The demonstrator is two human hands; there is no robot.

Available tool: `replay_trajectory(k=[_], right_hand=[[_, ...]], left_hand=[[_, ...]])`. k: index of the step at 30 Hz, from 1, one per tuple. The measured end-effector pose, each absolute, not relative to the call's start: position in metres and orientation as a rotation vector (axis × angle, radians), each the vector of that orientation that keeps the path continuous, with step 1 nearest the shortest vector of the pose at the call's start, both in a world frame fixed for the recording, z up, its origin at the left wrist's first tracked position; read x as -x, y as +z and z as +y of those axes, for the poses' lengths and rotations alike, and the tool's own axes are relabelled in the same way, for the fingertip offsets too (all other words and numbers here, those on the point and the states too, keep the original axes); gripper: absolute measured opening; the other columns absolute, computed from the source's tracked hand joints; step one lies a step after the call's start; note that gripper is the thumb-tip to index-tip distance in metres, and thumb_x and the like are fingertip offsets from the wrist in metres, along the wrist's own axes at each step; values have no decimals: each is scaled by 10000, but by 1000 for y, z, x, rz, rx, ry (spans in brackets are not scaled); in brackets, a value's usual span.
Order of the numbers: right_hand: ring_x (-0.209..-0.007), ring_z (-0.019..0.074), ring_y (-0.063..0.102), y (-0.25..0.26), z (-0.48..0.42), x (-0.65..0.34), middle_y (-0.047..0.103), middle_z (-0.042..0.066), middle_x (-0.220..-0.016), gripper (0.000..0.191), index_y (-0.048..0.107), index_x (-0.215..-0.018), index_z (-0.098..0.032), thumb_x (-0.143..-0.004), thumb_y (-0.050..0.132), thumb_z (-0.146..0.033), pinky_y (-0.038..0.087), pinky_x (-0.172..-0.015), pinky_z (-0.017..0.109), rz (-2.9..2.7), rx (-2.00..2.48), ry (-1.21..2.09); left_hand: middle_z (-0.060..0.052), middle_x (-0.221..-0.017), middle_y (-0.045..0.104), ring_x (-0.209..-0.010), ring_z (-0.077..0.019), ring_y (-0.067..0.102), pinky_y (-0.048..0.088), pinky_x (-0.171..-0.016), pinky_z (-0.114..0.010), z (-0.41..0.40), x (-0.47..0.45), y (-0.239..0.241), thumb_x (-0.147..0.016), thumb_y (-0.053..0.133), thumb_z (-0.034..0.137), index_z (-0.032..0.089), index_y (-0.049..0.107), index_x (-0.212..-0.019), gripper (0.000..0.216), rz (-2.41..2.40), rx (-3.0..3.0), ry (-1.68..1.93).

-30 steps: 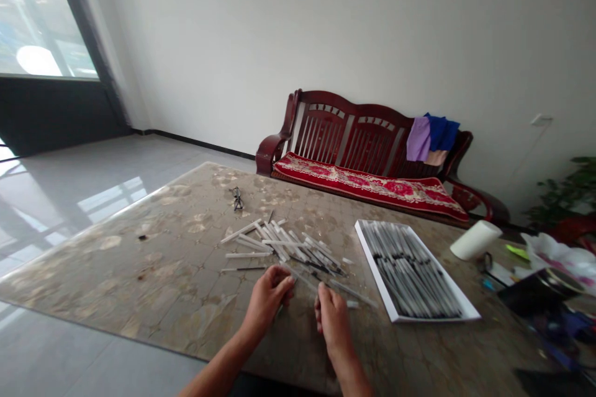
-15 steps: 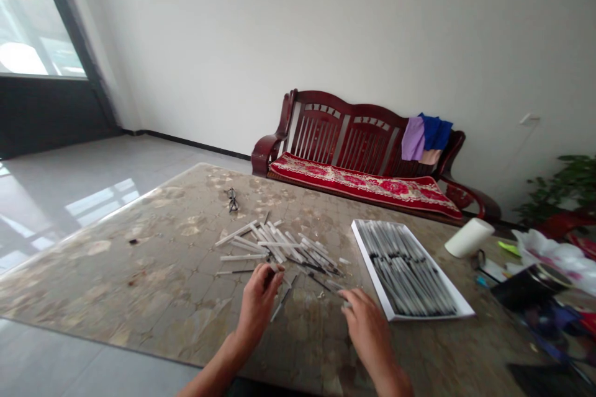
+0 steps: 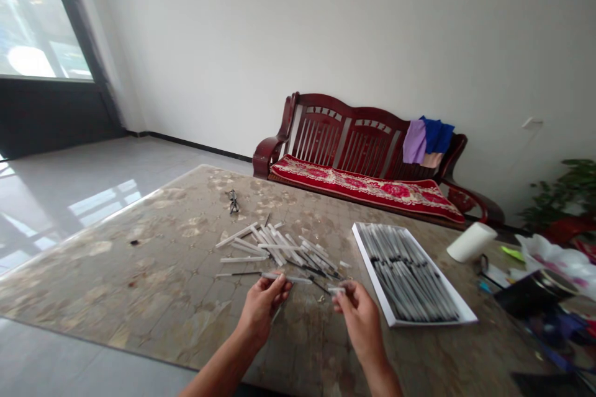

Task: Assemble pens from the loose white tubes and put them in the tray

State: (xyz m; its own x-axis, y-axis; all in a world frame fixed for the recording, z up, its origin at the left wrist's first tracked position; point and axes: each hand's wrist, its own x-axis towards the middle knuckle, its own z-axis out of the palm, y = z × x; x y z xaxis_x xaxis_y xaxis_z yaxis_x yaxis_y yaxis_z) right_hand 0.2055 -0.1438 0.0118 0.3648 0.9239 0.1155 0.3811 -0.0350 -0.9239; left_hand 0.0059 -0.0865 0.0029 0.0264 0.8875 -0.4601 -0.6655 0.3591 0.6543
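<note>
My left hand (image 3: 265,304) pinches a translucent pen barrel (image 3: 300,280) between thumb and fingers; the barrel points to the right. To its right, my right hand (image 3: 361,319) has its fingertips closed on a short clear piece (image 3: 335,289) that looks like a pen cap. A gap separates the two held parts. Just beyond both hands lies a loose pile of whitish pen barrels (image 3: 279,245), with thin dark refills among them. One dark refill (image 3: 246,273) lies left of the held barrel. At the right, a white box (image 3: 384,294) holds rows of clear pens (image 3: 410,279).
The patterned table (image 3: 177,285) also bears eyeglasses (image 3: 233,201), a white roll (image 3: 471,242), a black cup (image 3: 535,288) and a plastic bag (image 3: 554,257) at the right. Behind it stands a wooden bench (image 3: 349,136) with a red floral cover (image 3: 363,183).
My left hand has turned, and the barrel in it now lies nearly level and shows clearly. My right hand has curled its fingers round the short piece. The view has shifted slightly.
</note>
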Motion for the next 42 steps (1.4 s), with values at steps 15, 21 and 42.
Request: replay_trajectory(k=[15,21,42], right_hand=[[-725,222,711,19,-136,-159,723,60,-793,328,677,-880,-177,-790,649,-491,581,-669,312,-1009,1416,790],[-600,206,677,18,-140,-154,701,36,-670,412,657,-805,-163,-659,760,-534,553,-532,289,-788,1403,950],[-698,179,644,39,-106,-244,701,65,-844,480,643,-979,-146,-870,476,-582,445,-505,227,-995,1550,598]], left_hand=[[-7,-585,685,-561,-103,646,513,-535,-164,-95,-11,15,-435,939,341,124,665,-711,445,871,-427,1218],[-10,-577,682,-552,-131,644,508,-519,-205,-101,-15,16,-494,901,373,130,668,-717,403,886,-592,1304],[-38,-848,726,-635,-173,670,496,-506,-243,-113,-30,4,-523,871,385,200,667,-1020,568,942,-743,1040]])
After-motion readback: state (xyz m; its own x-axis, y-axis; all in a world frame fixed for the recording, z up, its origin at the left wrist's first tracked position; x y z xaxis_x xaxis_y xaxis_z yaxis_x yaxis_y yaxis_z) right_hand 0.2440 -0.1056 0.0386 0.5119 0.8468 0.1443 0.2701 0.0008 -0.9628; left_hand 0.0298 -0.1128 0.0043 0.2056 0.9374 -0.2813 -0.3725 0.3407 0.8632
